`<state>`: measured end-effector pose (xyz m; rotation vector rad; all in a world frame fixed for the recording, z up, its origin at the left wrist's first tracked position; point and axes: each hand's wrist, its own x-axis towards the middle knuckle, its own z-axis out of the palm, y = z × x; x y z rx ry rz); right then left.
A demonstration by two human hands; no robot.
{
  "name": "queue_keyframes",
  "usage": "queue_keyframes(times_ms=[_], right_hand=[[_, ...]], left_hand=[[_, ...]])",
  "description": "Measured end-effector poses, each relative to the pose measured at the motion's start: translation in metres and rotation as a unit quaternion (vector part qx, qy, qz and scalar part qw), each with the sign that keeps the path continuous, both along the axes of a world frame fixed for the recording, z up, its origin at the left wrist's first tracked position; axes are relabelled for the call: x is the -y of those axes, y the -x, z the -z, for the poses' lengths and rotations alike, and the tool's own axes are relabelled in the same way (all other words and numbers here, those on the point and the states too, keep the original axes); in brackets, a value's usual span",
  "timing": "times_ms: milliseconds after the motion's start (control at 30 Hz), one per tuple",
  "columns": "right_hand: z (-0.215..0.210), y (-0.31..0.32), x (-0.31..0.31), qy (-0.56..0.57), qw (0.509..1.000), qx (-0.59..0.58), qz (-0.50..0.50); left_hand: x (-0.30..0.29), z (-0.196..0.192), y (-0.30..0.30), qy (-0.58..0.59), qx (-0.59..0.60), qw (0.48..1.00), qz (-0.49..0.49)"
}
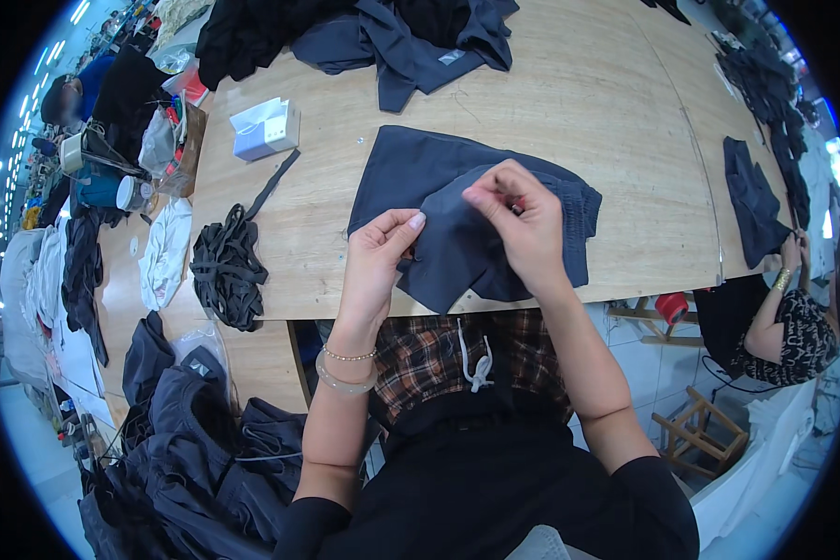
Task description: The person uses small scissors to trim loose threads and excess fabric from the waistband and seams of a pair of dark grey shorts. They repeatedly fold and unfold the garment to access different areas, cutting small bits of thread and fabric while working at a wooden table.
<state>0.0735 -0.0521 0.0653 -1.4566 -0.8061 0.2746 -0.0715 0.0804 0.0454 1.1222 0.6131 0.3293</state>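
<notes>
Navy shorts (457,257) lie on the table in front of me, their gathered elastic waistband (579,219) toward the right. Over the left edge of the folded upper layer, my left hand (378,252) is closed, thumb and forefinger pinched together. What it pinches is too small to make out. My right hand (527,219) is raised over the middle of the shorts, closed, its thumb and forefinger together. A small red bit shows inside its curled fingers, but the rest of that thing is hidden.
Left of the shorts are a bundle of dark straps (229,271) and a tissue box (266,129). Dark garments (420,47) are heaped at the far edge, and more (196,448) at lower left. A co-worker (784,327) handles a dark garment (754,201) at right, near a wooden stool (700,434).
</notes>
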Motion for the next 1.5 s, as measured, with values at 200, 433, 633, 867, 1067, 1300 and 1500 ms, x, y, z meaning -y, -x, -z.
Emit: queue_keyframes(times_ms=[200, 433, 633, 867, 1067, 1300, 1500], right_hand=[[-0.011, -0.024, 0.021, 0.039, 0.994, -0.102, 0.024], [0.013, 0.0, 0.002, 0.173, 0.965, -0.136, -0.144], [0.024, -0.008, 0.0, 0.087, 0.988, -0.121, -0.037], [0.03, -0.019, -0.003, 0.126, 0.986, -0.106, 0.007], [0.001, 0.005, 0.005, 0.098, 0.993, 0.024, -0.057], [0.005, 0.015, -0.002, 0.084, 0.994, 0.0, -0.067], [0.004, -0.024, 0.009, 0.025, 0.98, -0.137, 0.141]], left_hand=[[0.001, -0.01, 0.0, 0.008, -0.004, 1.0, -0.022], [-0.004, -0.021, 0.0, 0.003, -0.002, 1.0, 0.02], [-0.009, -0.03, 0.019, -0.014, -0.053, 0.991, 0.118], [-0.002, 0.002, 0.023, -0.074, -0.076, 0.982, 0.154], [0.0, 0.0, 0.021, 0.005, -0.071, 0.995, 0.073], [0.004, -0.002, 0.02, -0.053, -0.054, 0.993, 0.087], [0.004, -0.006, 0.022, -0.005, -0.038, 0.997, 0.07]])
